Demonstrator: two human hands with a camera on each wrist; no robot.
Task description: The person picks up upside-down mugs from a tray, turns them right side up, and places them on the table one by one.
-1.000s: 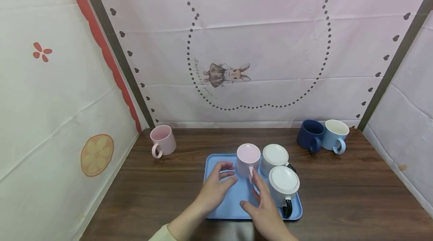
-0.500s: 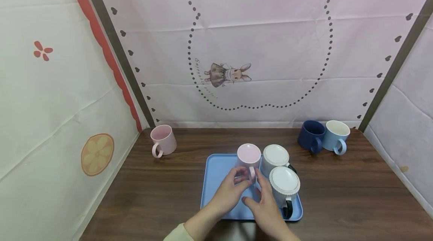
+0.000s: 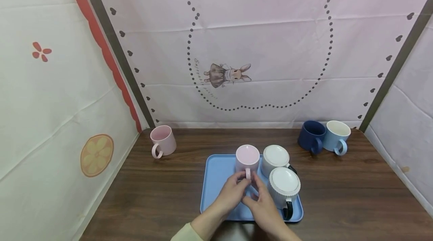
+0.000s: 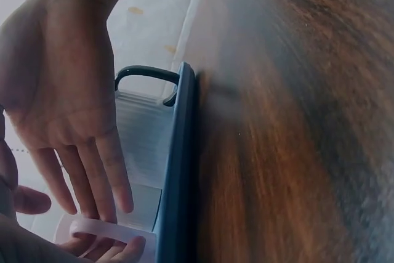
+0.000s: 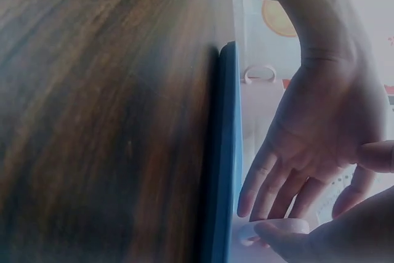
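Note:
A pale pink mug [image 3: 247, 155] stands upright on a light blue tray [image 3: 212, 184], its handle [image 3: 248, 173] facing me. My left hand [image 3: 228, 194] is at the left of the handle, with fingertips against the mug's lower front. From the other side, my right hand [image 3: 265, 204] reaches in with its fingertips right at the handle. In the left wrist view the right hand's fingers [image 4: 111, 170] look nearly straight. The right wrist view shows the left hand's fingers [image 5: 266, 192] extended toward the handle. Much of the mug's front is hidden by the hands.
Two white mugs, one farther back [image 3: 275, 155] and one nearer [image 3: 285, 186], both with black handles, stand on the tray's right side. A pink mug [image 3: 164, 141] is at the back left. Dark blue [image 3: 311, 135] and light blue [image 3: 335, 136] mugs stand together at the back right.
My left hand has moved right to the pink mug, and the right hand has closed in slightly. The mug's handle has turned a little left, now pointing more directly toward me.

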